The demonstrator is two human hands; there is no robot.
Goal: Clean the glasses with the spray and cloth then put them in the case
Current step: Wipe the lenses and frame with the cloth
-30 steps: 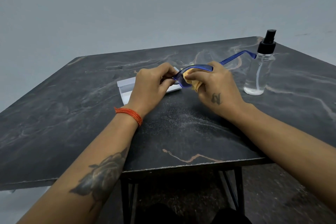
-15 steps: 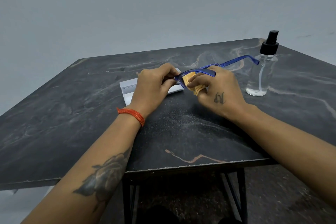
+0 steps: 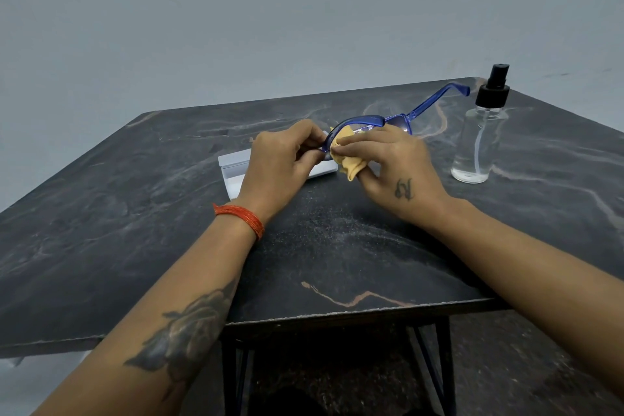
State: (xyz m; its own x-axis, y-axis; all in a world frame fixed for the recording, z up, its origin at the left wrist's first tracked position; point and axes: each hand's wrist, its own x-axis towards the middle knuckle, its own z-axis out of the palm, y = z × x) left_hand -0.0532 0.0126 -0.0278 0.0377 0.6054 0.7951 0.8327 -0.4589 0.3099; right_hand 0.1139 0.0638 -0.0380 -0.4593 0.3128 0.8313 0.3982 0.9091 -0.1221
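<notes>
Blue-framed glasses (image 3: 398, 117) are held above the table's middle, one arm pointing back right toward the bottle. My left hand (image 3: 282, 164) pinches the frame's left end. My right hand (image 3: 395, 167) presses a yellow cloth (image 3: 347, 154) against the left lens; part of the cloth hangs below my fingers. A white glasses case (image 3: 233, 167) lies open on the table behind my left hand, mostly hidden by it. The clear spray bottle (image 3: 479, 142) with a black pump top stands upright to the right, apart from both hands.
The dark marble-patterned table (image 3: 337, 246) has its near edge just below my forearms, with black metal legs under it. A plain grey wall rises behind the far edge.
The glasses have tilted so more of the front and the right lens shows. The cloth in my right hand has shifted on the left lens. The bottle and case have not moved.
</notes>
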